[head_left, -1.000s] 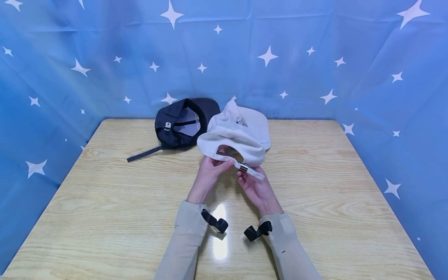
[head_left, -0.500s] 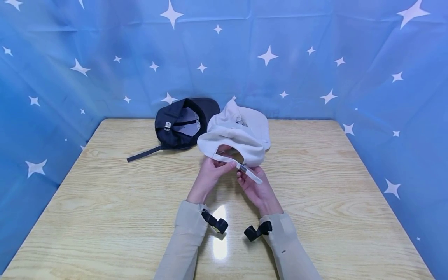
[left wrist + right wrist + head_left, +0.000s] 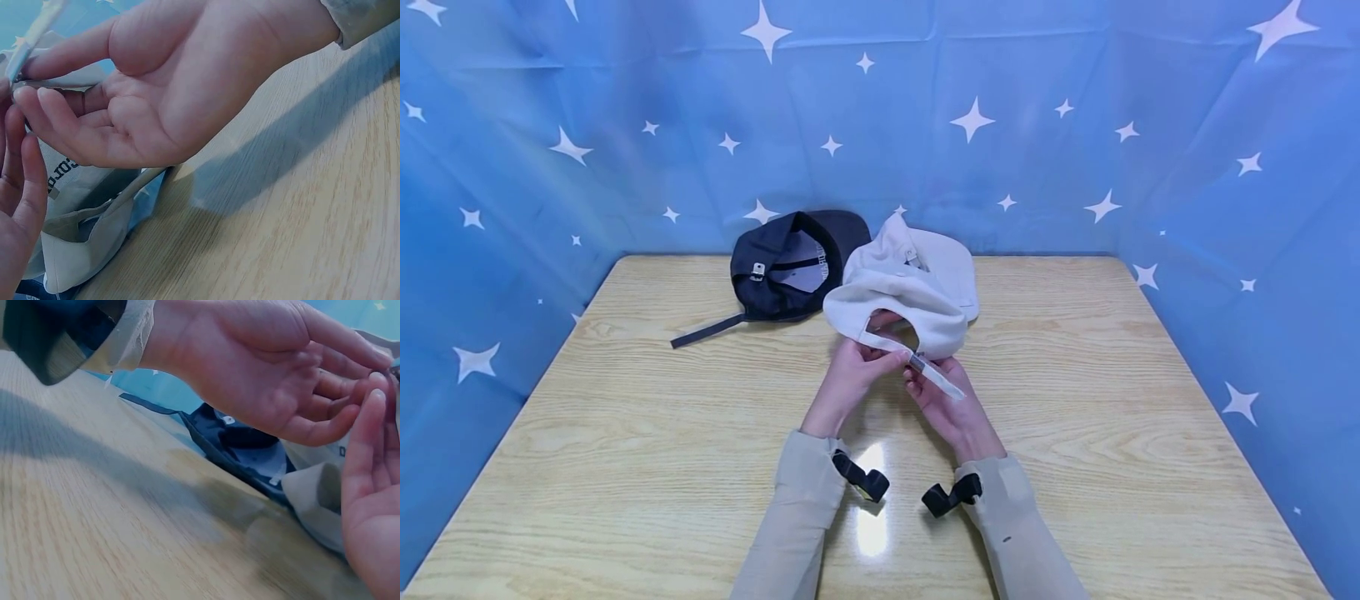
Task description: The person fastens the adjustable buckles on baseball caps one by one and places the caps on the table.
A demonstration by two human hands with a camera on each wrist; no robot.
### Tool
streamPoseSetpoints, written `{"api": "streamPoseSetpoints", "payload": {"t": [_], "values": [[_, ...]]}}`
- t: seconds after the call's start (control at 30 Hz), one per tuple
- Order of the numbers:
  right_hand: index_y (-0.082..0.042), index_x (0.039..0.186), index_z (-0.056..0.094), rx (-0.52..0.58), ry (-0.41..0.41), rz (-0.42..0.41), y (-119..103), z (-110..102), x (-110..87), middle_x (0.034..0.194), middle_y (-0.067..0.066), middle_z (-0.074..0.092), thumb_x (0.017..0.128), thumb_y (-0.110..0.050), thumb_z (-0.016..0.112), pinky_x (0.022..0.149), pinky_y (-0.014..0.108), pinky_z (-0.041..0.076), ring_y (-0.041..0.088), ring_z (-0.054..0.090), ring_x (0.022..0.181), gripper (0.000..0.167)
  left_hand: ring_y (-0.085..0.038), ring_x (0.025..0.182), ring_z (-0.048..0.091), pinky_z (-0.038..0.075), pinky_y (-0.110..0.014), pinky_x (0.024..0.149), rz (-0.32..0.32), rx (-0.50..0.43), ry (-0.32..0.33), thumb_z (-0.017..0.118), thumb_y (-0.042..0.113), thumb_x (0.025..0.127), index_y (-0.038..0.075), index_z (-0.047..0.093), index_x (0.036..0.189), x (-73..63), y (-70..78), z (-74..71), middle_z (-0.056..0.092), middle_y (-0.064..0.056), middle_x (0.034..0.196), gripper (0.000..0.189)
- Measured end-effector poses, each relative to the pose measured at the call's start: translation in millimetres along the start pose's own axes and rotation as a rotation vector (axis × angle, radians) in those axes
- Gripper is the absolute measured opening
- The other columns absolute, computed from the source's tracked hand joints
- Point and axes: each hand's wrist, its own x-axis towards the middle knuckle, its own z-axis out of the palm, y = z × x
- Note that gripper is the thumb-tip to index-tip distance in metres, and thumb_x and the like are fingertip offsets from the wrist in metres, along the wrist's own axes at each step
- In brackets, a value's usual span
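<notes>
In the head view my left hand (image 3: 848, 375) pinches the back strap (image 3: 942, 383) of a white baseball cap (image 3: 942, 323), thumb on top beside the dark metal buckle (image 3: 917, 363). My right hand (image 3: 953, 412) holds the strap at the buckle from below and the right, its thumb hidden by the strap. The cap's back opening faces me, and the loose strap end slants down to the right over my right hand. From the left wrist, the thumb and fingertips of my right hand (image 3: 156, 87) close at the strap. My left hand (image 3: 250, 369) shows side-on from the right wrist.
Behind the held cap lies a second white cap (image 3: 953, 265), partly covered. A dark navy cap (image 3: 758, 250) lies to its left, inside showing, its strap (image 3: 707, 331) stretched out leftward. The wooden table (image 3: 647, 433) ends at a blue starry cloth (image 3: 1037, 67).
The loose strap end has swung downward, and the buckle has turned edge-on and moved slightly left and down. Both hands stay nearly in place, with small finger shifts.
</notes>
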Motion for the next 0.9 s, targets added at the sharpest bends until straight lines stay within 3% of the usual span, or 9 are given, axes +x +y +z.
{"api": "streamPoseSetpoints", "payload": {"t": [0.13,0.27,0.5,0.67,0.9], "values": [[-0.007,0.091,0.051,0.003,-0.051,-0.020,1.6,-2.4,-0.8,0.089,0.005,0.058,0.079,-0.005,0.063,0.066,0.019,0.047,0.015,0.057,0.076,0.017,-0.015,0.088,0.055,0.045,-0.029,0.078,-0.011,0.012,-0.048,0.066,0.007,0.080,0.008,0.051,0.122,-4.6,8.5,1.8,0.055,-0.021,0.107,0.045],[-0.007,0.091,0.053,0.003,-0.087,-0.043,3.0,-3.6,-1.6,0.089,0.005,0.058,0.081,0.000,0.059,0.068,0.019,0.047,0.014,0.057,0.077,0.013,-0.015,0.089,0.055,0.044,-0.027,0.078,-0.041,0.010,-0.060,0.066,0.006,0.079,0.006,0.055,0.117,-7.5,11.9,2.2,0.058,-0.011,0.104,0.039],[-0.006,0.091,0.056,-0.029,-0.061,-0.040,2.5,-2.3,-0.9,0.087,0.004,0.058,0.080,-0.002,0.062,0.067,0.018,0.047,0.013,0.057,0.075,0.014,-0.015,0.087,0.054,0.042,-0.027,0.076,-0.072,0.029,-0.067,0.065,0.007,0.080,0.004,0.059,0.102,-7.7,12.5,1.4,0.059,-0.006,0.100,0.023],[-0.007,0.092,0.057,-0.061,-0.043,-0.036,2.5,-1.6,0.1,0.086,0.003,0.058,0.077,-0.007,0.066,0.065,0.018,0.047,0.012,0.056,0.074,0.017,-0.015,0.080,0.052,0.042,-0.027,0.072,-0.082,0.041,-0.048,0.067,0.008,0.080,0.003,0.059,0.094,-4.7,4.9,-0.1,0.059,-0.004,0.089,0.017],[-0.007,0.092,0.057,-0.083,-0.051,-0.060,3.7,-3.1,0.1,0.086,0.003,0.058,0.079,-0.005,0.065,0.066,0.018,0.047,0.012,0.057,0.073,0.016,-0.015,0.077,0.051,0.042,-0.027,0.069,-0.102,0.121,-0.026,0.072,0.023,0.075,0.005,0.060,0.090,1.1,-12.8,-4.6,0.059,-0.004,0.085,0.027]]}}
